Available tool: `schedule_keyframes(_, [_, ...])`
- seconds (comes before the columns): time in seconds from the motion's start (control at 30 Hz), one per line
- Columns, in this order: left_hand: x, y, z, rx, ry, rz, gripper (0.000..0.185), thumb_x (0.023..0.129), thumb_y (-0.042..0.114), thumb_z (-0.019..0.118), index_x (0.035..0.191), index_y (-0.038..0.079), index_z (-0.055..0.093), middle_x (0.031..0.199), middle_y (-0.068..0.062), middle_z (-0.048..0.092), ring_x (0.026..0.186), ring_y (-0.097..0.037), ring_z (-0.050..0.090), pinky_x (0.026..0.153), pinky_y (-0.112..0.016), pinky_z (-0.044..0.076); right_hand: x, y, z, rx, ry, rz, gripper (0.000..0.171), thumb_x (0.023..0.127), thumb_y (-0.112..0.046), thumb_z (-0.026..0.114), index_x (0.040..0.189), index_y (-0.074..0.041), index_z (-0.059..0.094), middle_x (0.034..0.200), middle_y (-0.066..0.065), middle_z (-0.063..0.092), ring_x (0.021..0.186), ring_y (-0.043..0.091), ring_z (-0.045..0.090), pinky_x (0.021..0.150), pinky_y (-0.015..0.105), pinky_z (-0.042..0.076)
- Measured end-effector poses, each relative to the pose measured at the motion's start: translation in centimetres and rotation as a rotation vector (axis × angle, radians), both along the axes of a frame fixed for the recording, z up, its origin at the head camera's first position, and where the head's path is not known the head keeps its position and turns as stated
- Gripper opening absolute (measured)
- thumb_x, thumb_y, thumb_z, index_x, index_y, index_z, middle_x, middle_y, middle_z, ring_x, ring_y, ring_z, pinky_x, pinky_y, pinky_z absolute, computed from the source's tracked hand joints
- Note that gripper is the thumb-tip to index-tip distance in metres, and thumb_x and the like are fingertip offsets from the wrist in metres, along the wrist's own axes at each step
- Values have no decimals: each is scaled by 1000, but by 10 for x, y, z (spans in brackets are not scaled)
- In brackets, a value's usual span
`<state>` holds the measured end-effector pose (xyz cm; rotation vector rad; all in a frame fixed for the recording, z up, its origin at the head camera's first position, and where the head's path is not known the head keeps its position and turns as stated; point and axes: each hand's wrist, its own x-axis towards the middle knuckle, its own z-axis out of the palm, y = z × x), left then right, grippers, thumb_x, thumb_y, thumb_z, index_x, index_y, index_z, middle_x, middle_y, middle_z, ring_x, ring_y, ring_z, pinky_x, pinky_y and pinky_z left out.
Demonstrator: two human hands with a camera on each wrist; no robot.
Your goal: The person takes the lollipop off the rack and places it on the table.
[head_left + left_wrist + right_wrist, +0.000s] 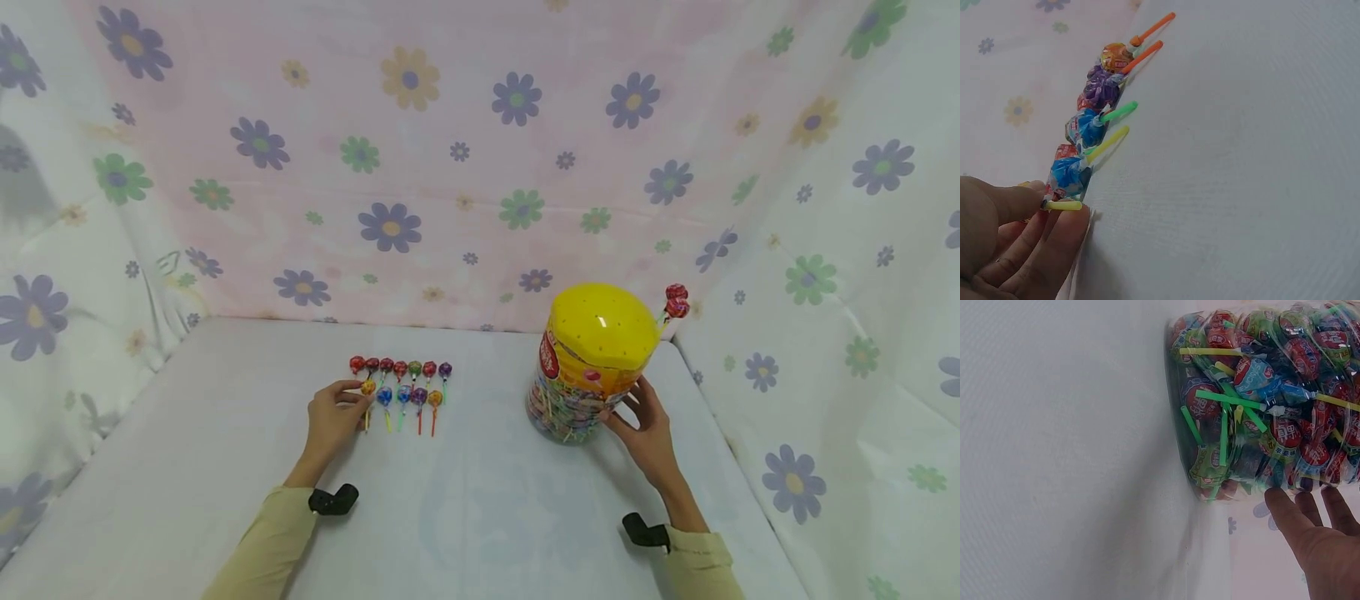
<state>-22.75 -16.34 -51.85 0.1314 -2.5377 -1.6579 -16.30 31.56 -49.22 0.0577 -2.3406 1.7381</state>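
My left hand (pixel 337 421) pinches an orange-wrapped lollipop (pixel 367 387) at the left end of the nearer of two lollipop rows. In the left wrist view its short yellow stick (pixel 1065 205) pokes out between thumb and fingers. Beside it lie a blue lollipop (pixel 385 396), another blue one, a purple lollipop (pixel 419 397) and an orange one (pixel 435 400), sticks toward me. On the right, my right hand (pixel 647 435) rests its fairly straight fingers against the side of a clear jar (pixel 573 400) with a yellow lid (pixel 603 325), full of lollipops.
Behind the nearer row, several red, green and purple lollipops (pixel 401 368) form a second row. Two red lollipops (pixel 677 300) stick up past the jar's lid at its right. A flowered cloth (pixel 465 183) backs the white table (pixel 480 517) and lines both its sides.
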Motion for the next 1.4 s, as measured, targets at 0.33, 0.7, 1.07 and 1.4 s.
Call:
schedule_keyframes(0.33, [-7,2,-6,-64,-13,-4,34,94,6,69,123,-11,61,100,-30,72,65,-15,71,53,-18,56,0,1,0,3,1,5,85,96,-10,71,163,-27,22,162,12,33,141,35,41,108,41,44])
schedule_keyframes(0.7, [-10,3,-7,-190,42,12,31,90,8,76,116,-7,69,86,-21,73,61,-14,64,51,-20,47,0,1,-2,-1,-1,4,85,95,-10,72,163,-27,22,161,12,35,142,36,41,106,34,46])
schedule_keyframes(1.07, [-4,1,-2,-178,-17,9,35,91,9,75,121,-8,68,90,-23,72,55,-14,63,49,-19,50,1,-1,0,-9,-1,-3,84,95,-9,72,163,-24,23,161,11,36,138,26,43,102,22,46])
schedule_keyframes(1.4, [3,-1,4,-143,111,-10,38,89,7,77,122,-9,67,94,-25,73,74,-28,73,56,-18,54,0,-1,0,-11,1,-8,84,95,-10,72,162,-25,24,161,13,36,140,34,42,100,15,48])
